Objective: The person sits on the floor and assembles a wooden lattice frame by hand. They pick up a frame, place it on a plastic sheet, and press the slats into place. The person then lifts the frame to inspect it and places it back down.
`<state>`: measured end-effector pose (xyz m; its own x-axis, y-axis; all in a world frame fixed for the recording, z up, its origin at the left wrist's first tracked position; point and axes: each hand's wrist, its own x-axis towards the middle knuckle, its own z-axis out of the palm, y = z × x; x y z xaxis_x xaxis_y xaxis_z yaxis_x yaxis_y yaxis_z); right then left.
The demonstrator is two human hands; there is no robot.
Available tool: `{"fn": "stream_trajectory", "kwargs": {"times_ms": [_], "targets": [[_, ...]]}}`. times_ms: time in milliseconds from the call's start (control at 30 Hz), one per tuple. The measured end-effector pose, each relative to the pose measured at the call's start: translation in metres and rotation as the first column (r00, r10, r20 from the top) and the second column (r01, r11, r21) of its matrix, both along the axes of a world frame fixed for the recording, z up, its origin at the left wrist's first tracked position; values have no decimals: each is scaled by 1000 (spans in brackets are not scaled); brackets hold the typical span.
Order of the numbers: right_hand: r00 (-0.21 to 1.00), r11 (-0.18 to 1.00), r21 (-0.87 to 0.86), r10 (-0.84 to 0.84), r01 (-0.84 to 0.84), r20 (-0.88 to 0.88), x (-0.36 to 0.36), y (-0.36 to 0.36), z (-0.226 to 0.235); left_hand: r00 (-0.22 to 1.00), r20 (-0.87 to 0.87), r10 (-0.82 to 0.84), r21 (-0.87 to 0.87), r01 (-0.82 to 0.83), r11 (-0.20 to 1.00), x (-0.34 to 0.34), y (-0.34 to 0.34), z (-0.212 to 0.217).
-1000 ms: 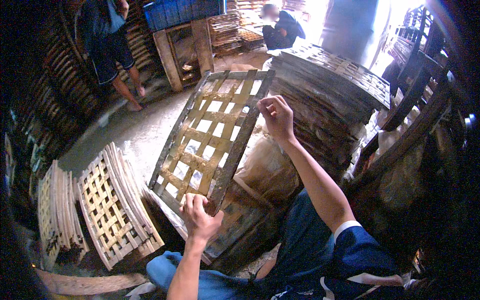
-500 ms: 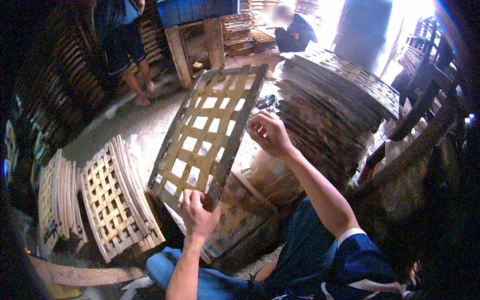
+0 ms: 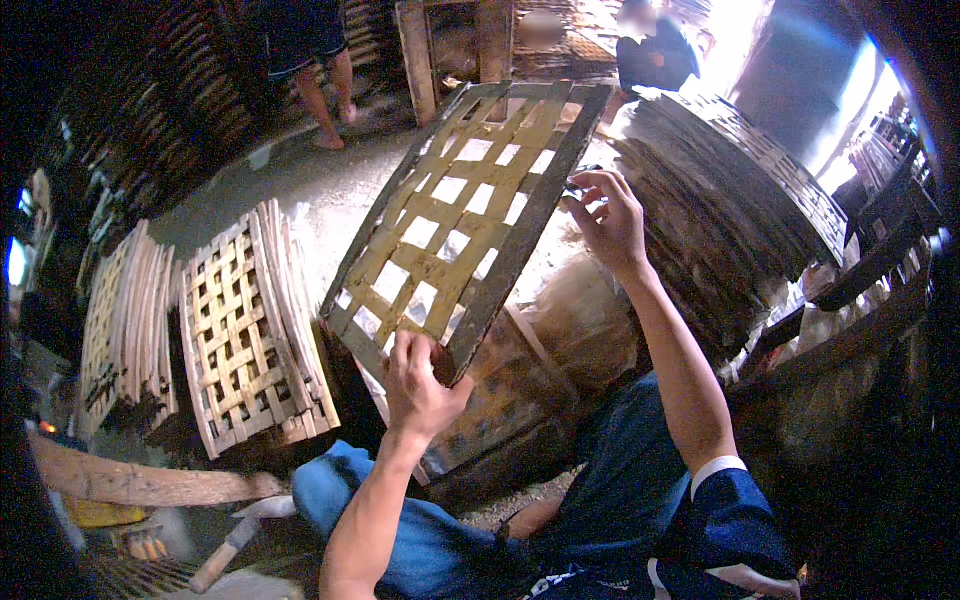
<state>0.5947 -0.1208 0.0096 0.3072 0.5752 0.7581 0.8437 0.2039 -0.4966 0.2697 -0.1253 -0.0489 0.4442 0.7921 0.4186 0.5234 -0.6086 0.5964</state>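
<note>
A woven bamboo lattice panel (image 3: 441, 232) with dark edge strips is tilted up in front of me. My left hand (image 3: 425, 385) is closed on its lower near end, fingers over the lattice and thumb at the corner. Beside the panel's right edge strip is my right hand (image 3: 612, 215), its fingers bent and drawn together. A small dark bit shows at those fingertips, too small to name. Under the panel is a worn brown wooden surface (image 3: 500, 425), partly hidden by it.
Two stacks of woven panels, an outer stack (image 3: 125, 330) and an inner stack (image 3: 235, 340), stand at left. A tall panel stack (image 3: 700, 210) rises at right. Lower left are a wooden beam (image 3: 150, 478) and a wooden-handled blade (image 3: 225, 555). One person (image 3: 325, 95) stands beyond; another (image 3: 657, 60) sits at the back.
The whole view has shifted, bringing the wooden-handled blade into sight and taking the blue crate out. My left hand keeps its grip on the panel; my right hand stays near its right edge.
</note>
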Motion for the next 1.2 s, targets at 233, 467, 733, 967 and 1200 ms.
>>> {"fn": "stream_trajectory", "kwargs": {"times_ms": [233, 467, 733, 967, 1200], "targets": [[996, 998, 52, 24, -20, -83, -17, 13, -5, 1000, -12, 8, 21, -8, 1000, -10, 1, -2], [991, 1000, -9, -3, 2, -135, -22, 10, -7, 1000, -23, -2, 21, 2, 1000, -13, 2, -3], [967, 991, -19, 128, -135, -221, -22, 14, -14, 1000, -22, 15, -8, -15, 1000, -16, 2, -13], [1000, 996, -93, 6, -5, 9, -31, 13, -17, 999, -44, 4, -16, -5, 1000, -20, 0, -18], [974, 975, -87, -212, 205, -83, 29, 27, -35, 998, -50, 36, -66, -40, 997, -22, -4, -12]]}}
